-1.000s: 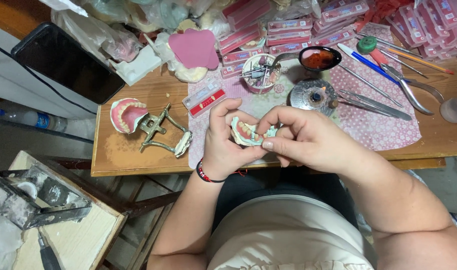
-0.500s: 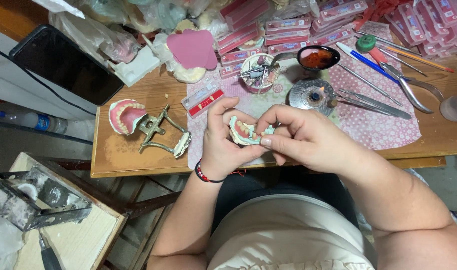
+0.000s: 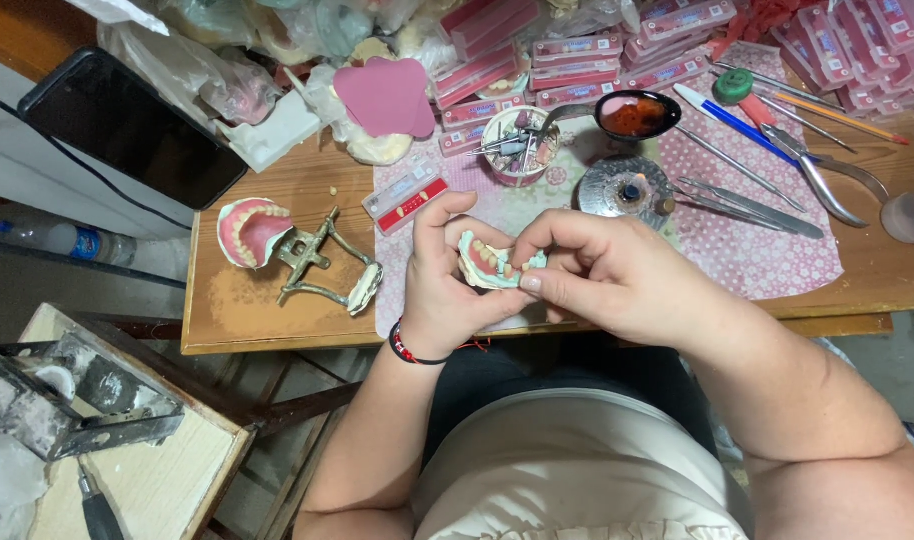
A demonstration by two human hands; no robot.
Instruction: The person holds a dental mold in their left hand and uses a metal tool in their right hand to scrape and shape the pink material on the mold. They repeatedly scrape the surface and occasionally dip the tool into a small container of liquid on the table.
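Both my hands hold one small denture model (image 3: 485,264), pale green with pink wax and a row of teeth, just above the near edge of the wooden bench (image 3: 277,310). My left hand (image 3: 447,275) cradles it from the left, thumb and fingers curled round it. My right hand (image 3: 602,275) pinches its right end with fingertips on the teeth. A red and black band sits on my left wrist.
A brass articulator (image 3: 322,262) with a pink denture (image 3: 247,228) lies at the left. Behind my hands are a pink patterned cloth (image 3: 767,255), a cup of burs (image 3: 517,145), a spoon of red wax (image 3: 632,113), a burner (image 3: 625,188), pliers, tweezers and red tooth cards.
My hands and the denture model stay in the same place; only slight finger shifts on the model.
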